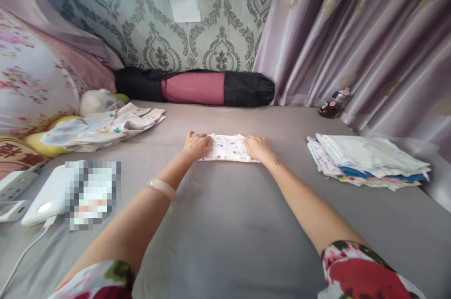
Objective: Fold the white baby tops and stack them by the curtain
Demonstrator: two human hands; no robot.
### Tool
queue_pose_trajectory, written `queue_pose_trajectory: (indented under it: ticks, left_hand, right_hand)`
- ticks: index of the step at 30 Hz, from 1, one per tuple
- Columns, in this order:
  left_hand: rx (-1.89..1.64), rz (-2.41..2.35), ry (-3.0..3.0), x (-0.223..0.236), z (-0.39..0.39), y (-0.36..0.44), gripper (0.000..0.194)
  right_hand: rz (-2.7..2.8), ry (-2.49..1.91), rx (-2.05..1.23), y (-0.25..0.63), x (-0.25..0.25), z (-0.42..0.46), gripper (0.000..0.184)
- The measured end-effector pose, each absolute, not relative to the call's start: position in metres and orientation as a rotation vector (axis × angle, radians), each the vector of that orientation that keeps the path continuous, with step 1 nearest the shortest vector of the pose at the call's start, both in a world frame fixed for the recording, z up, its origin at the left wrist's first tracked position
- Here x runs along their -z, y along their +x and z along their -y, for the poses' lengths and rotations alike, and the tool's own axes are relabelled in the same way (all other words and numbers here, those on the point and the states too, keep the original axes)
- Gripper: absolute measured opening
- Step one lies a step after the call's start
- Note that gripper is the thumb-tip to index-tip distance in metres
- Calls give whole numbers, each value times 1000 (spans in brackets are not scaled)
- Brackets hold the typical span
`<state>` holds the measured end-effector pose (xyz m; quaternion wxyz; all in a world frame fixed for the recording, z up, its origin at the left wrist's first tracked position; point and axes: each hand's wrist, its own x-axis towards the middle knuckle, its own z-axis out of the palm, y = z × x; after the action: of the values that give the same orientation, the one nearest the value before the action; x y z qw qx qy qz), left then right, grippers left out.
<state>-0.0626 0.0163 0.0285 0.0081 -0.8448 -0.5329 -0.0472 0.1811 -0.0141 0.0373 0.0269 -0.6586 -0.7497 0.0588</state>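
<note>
A small white garment (227, 148) with a sparse dark print lies folded into a flat rectangle on the grey bed sheet (232, 224). At its left end is my left hand (198, 145), fingers curled over the edge and thumb raised a little. My right hand (259, 149) closes on the opposite end, its fingers bent down on the fabric. The fingertips are partly hidden from above. Both arms stretch straight forward, with a pale bangle (162, 188) on the left one.
To the right sits a stack of folded clothes (369, 158), with a dark bottle (333, 104) behind. A loose printed garment (120, 125) lies left, near a white power bank (52, 191), a blurred-out object (93, 195) and a power strip (17, 184). A black-and-pink rolled bag (193, 87) lines the wall.
</note>
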Motion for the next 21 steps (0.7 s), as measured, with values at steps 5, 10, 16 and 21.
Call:
queue_pose_trajectory:
  ticks: [5,10,16,21]
  left_hand:
    - [-89,1799,-2710,-49,-53,-65,32]
    - [-286,1952,-2713,-55,-74,-56,41]
    - [-479,1985,-2761,-60,-91,-52,56]
    - [-657,1972,-2828,-63,-102,-49,37]
  right_hand:
    - [2344,-2087,-281,194,-49,-16,27]
    - [2433,-2179,-380,188,-65,-37,31]
    - [2541,-2274,-554,185,-67,-63,32]
    - [2550,-2322,-595,185,-56,-77,34]
